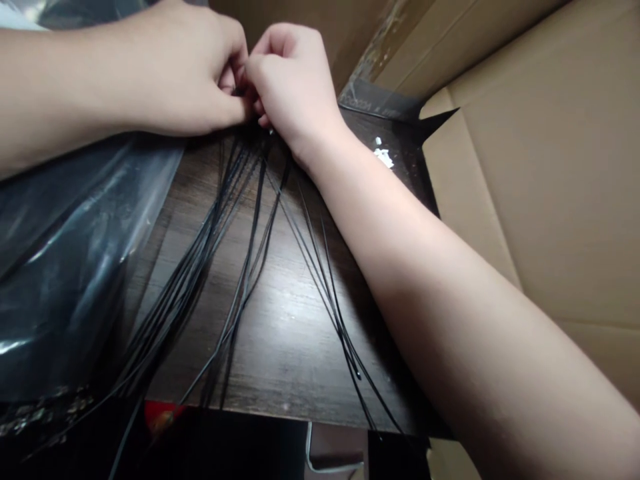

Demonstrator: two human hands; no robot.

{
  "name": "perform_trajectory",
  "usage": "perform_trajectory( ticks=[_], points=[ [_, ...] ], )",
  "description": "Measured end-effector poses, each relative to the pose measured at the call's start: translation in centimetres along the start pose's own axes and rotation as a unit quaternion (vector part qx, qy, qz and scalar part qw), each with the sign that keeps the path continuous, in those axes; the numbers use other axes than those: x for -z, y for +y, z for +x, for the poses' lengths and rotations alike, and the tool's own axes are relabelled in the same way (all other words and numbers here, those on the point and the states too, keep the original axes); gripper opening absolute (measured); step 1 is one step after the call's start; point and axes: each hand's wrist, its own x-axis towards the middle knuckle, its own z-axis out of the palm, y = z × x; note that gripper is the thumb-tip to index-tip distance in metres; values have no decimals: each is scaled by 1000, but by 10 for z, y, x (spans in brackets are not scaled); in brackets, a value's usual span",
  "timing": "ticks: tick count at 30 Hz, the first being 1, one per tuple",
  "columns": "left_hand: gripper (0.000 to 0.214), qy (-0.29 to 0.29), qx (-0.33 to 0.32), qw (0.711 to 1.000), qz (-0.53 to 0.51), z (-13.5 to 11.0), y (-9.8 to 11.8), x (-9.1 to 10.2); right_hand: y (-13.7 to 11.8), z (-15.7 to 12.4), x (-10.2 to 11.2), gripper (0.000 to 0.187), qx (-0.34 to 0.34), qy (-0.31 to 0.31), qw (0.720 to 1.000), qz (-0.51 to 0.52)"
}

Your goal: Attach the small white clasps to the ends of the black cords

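At the far part of the dark wood-grain bench (295, 353), both hands are working fingertip to fingertip, just above the upper ends of the black wires (185, 280). Left hand (200, 73) is coming in from the left side, fingers curling nearly closed, thumb and fingers pinching a small dark piece (239, 91); too small and shaded to identify. Right hand (296, 80) is meeting it from the right, fingers curling in, thumb and forefinger bending together; its fingertips are hiding behind the left's, so can't tell what it's gripping.

Wires are fanning toward the near edge in three loose bunches: thickest at left, thinner in the middle, a few strands at right. Some ends are hanging past the edge. Upper ends are disappearing under the hands; can't tell if they're joining there.

Clear plastic bag (65, 267) is covering the left side of the bench, passing under the left forearm. White bits (383, 158) are lying beyond the right forearm. Cardboard (550, 167) is standing along the right side and back, with clear tape (375, 100) running low at the back. Something red (163, 415) is showing below the near edge.
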Motion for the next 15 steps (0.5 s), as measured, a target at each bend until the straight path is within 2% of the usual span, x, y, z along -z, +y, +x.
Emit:
perform_trajectory(
  ticks=[5,15],
  points=[
    [32,15,-25,1000,-12,3,-6,-4,1,0,-1,13,-2,24,999,25],
    [37,-9,-29,999,14,-3,-4,-1,2,-1,0,12,17,22,999,23]
  ],
)
